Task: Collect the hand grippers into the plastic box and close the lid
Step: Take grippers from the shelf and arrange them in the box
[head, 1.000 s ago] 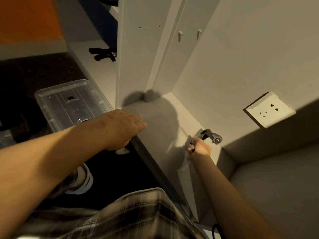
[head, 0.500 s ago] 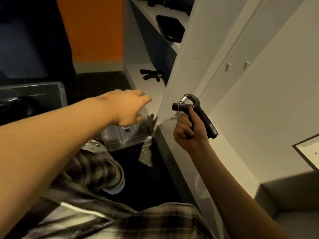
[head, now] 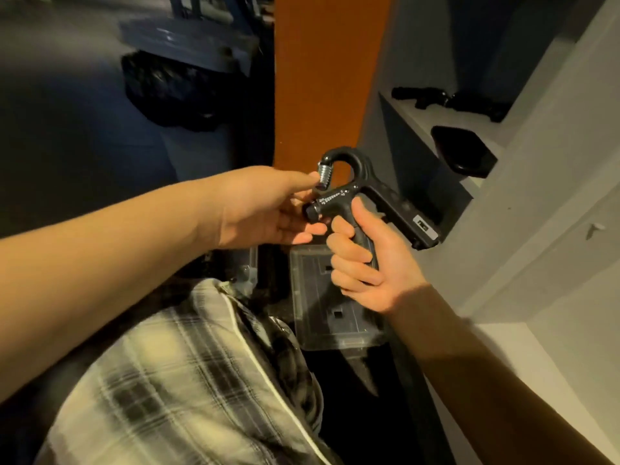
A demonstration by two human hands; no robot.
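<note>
- Though half covered by both hands, plainly a black hand gripper [head: 365, 193], held in the air above the plastic box [head: 335, 330] and not inside it.
- Clenched round the inner handle: the fingers [head: 349, 253] of the right hand [head: 379, 273]; outer handle free, angled toward the white shelving [head: 553, 196].
- Pinched at the spring-and-knob end by the fingers [head: 303, 196] of the left hand [head: 265, 209]; thumb hidden behind the back of that hand.
- Hard to say of the plastic box whether tub or lid: clear, with square slots, low on the dark floor [head: 352, 414], upper part hidden behind the right hand.
- Blurred at top left: a blue-grey crate-like shape [head: 188, 38] above a dark bag [head: 167, 88]; nothing finer to make out.
- Farther back on a white shelf [head: 436, 119]: black shapes [head: 426, 95] like more grippers, too dim to count; nearer along the same shelf, a flat black pad [head: 463, 152].
- Upright behind the hands: an orange panel [head: 328, 78].
- Across the bottom, cut off by the frame edge: plaid cloth [head: 188, 380].
- Dim warm light throughout, with deep shadow over the floor.
</note>
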